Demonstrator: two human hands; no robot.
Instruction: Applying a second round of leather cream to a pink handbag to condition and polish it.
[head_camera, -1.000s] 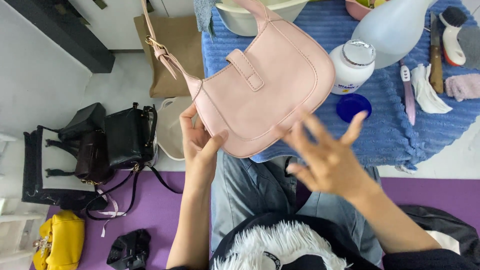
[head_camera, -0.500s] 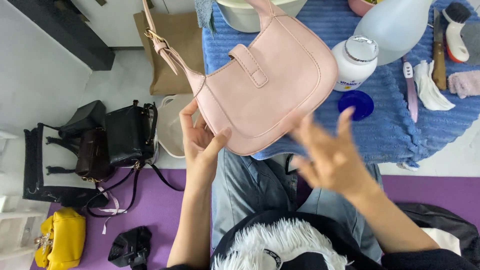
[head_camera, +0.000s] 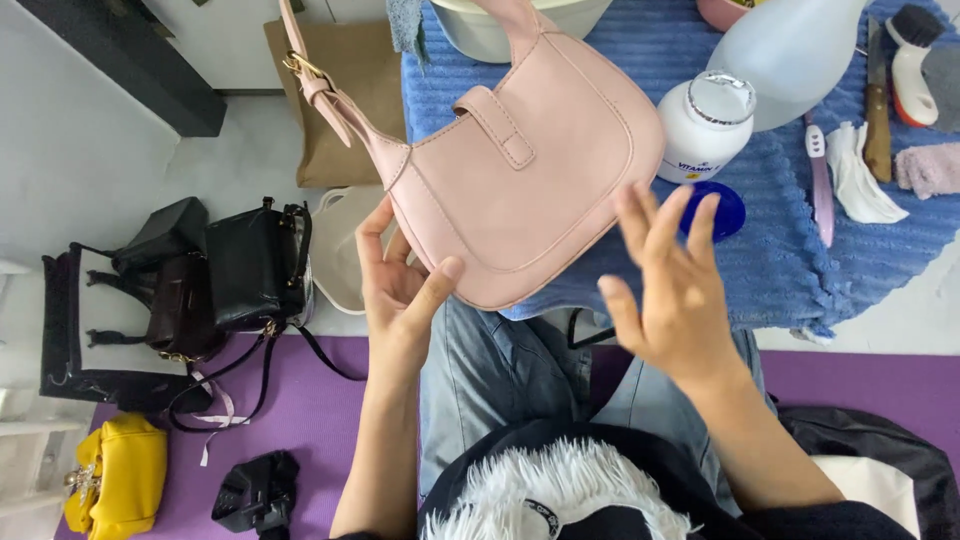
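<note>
A pale pink handbag (head_camera: 530, 160) with a flap tab and a buckled strap (head_camera: 310, 75) lies tilted over the edge of a blue towel (head_camera: 780, 260). My left hand (head_camera: 400, 285) grips its lower left edge, thumb on the front. My right hand (head_camera: 670, 290) hovers just off the bag's lower right corner, fingers spread, holding nothing. A white jar (head_camera: 705, 125) stands by the bag, its blue lid (head_camera: 722, 210) lying beside it, partly behind my fingers.
A large white bottle (head_camera: 790, 50), a pink-handled brush (head_camera: 820, 180), a white cloth (head_camera: 860, 185), a wooden-handled tool (head_camera: 877, 110) lie on the towel. On the floor at left are black bags (head_camera: 255, 265), a dark brown bag (head_camera: 175, 315), a yellow bag (head_camera: 115, 480) and a brown paper bag (head_camera: 345, 90).
My right hand has shifted right and slightly up, away from the bag's bottom edge toward the blue lid. The left hand and bag have stayed put.
</note>
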